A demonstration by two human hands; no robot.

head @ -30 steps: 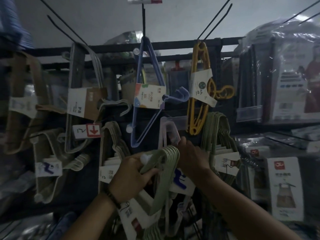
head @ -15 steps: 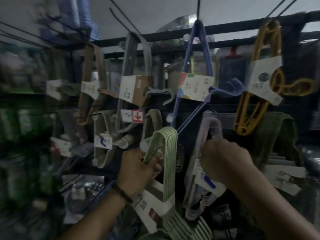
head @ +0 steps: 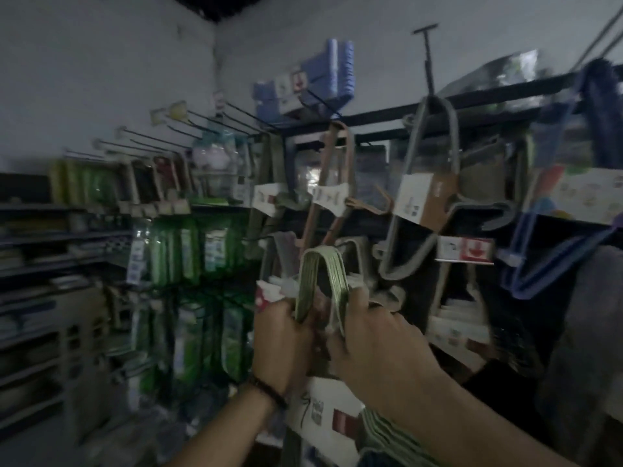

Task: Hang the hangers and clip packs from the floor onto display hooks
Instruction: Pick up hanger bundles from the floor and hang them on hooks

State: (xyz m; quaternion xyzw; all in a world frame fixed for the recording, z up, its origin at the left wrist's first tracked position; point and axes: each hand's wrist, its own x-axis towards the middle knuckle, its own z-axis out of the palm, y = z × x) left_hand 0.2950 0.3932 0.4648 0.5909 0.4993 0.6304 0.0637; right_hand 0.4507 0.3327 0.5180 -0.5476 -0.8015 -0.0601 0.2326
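Moved: right hand (head: 377,335) joined left hand (head: 283,335).
Grip: both clutch green hanger bundle (head: 323,274).
Progress: unhung; free hooks (head: 155,138) 10 o'clock.

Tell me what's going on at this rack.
A person grips a pack of green hangers with both hands, left hand on its left side and right hand on its right, raised before the rack. A grey pack, brown pack and blue pack hang there. Whether the green one has caught a hook is unclear.
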